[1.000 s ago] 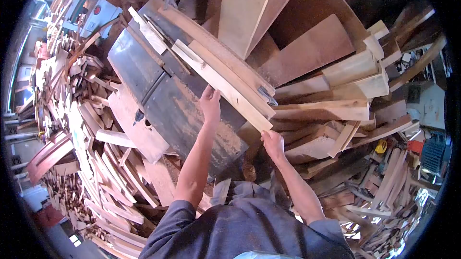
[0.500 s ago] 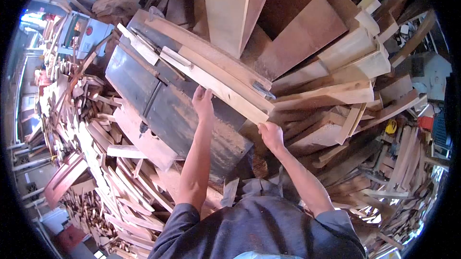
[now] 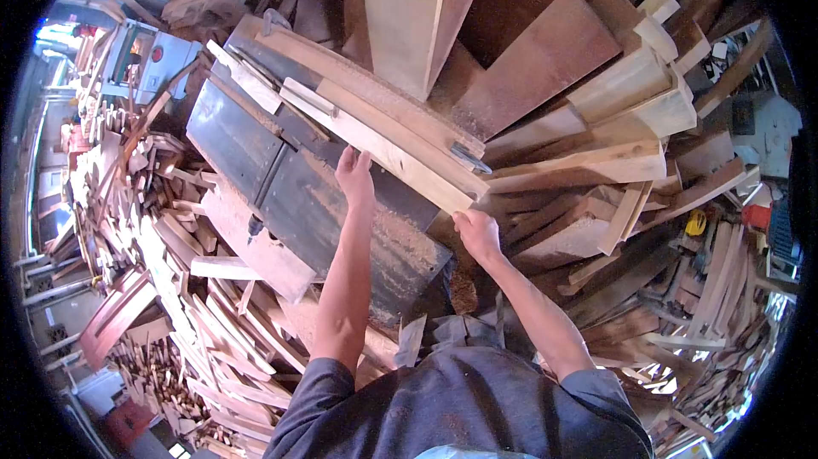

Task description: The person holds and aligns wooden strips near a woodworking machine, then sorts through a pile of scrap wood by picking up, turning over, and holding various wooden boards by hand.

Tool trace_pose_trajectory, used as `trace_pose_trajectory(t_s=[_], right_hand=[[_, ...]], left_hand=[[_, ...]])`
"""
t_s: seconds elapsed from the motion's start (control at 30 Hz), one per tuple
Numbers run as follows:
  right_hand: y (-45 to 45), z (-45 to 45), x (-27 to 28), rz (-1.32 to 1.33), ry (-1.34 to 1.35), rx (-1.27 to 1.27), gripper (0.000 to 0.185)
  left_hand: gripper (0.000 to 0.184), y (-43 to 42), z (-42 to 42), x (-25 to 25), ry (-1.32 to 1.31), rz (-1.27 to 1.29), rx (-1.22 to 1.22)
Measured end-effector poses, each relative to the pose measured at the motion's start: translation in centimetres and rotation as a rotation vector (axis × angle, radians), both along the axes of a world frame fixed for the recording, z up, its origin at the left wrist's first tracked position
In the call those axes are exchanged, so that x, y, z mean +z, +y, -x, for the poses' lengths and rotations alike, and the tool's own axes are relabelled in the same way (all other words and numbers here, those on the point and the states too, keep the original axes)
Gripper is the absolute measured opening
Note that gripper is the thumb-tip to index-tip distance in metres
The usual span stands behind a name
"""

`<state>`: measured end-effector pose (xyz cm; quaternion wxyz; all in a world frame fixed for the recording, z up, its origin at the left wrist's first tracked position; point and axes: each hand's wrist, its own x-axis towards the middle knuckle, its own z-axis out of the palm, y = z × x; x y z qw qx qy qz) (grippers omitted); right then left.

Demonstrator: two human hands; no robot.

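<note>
A long pale wooden strip (image 3: 400,163) lies slantwise on the dark metal machine table (image 3: 324,203), along a wooden fence (image 3: 366,84). My right hand (image 3: 479,233) is closed round the strip's near right end. At the strip's near edge, around its middle, is my left hand (image 3: 354,176), fingers bent and a little apart, touching or almost touching the wood. Sawdust covers part of the metal below the strip. A shorter pale piece (image 3: 245,77) lies at the table's upper left.
Stacked boards (image 3: 630,161) fan out at the right of the machine. Heaps of offcuts (image 3: 230,331) fill the left side. Large upright panels (image 3: 409,16) stand behind the fence. A pale blue machine (image 3: 158,59) is at the upper left.
Over the last second the view has shifted. Since half a second ago, both hands have moved slightly left, and the strip has slid a little up and left along the fence.
</note>
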<state>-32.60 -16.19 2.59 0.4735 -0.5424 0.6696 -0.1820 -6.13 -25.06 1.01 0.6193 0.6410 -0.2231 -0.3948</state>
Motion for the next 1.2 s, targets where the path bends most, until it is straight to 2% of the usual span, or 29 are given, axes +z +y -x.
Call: trace_pose_trajectory(t_s=[0.23, 0.47, 0.67, 0.77, 0.87, 1.03, 1.2], right_hand=[[-0.8, -0.6, 0.1, -0.092, -0.009, 0.033, 0.044], [-1.4, -1.5, 0.0, -0.019, -0.020, 0.037, 0.042], [-1.9, -1.9, 0.2, -0.018, -0.043, 0.048, 0.042], [-2.1, -2.3, 0.1, -0.022, -0.040, 0.045, 0.042], [-2.5, -2.7, 0.0, -0.024, -0.029, 0.048, 0.042], [-2.9, -3.3, 0.1, -0.066, -0.020, 0.054, 0.043], [-3.2, -3.9, -1.6, 0.004, -0.110, 0.047, 0.041]], left_hand=[[0.033, -0.5, -1.0, -0.8, -0.008, 0.016, 0.033], [0.029, -1.0, -1.1, 1.4, -0.089, -0.032, 0.011], [0.027, -1.4, -1.9, 1.0, -0.084, -0.017, 0.009], [0.027, -1.6, -2.9, 0.3, -0.179, -0.060, -0.044], [0.036, -1.8, -3.2, -0.3, -0.143, -0.003, -0.002], [0.034, -2.2, -3.7, -0.4, -0.162, 0.000, 0.018], [0.034, -2.7, -4.2, -0.8, -0.154, 0.005, 0.035]])
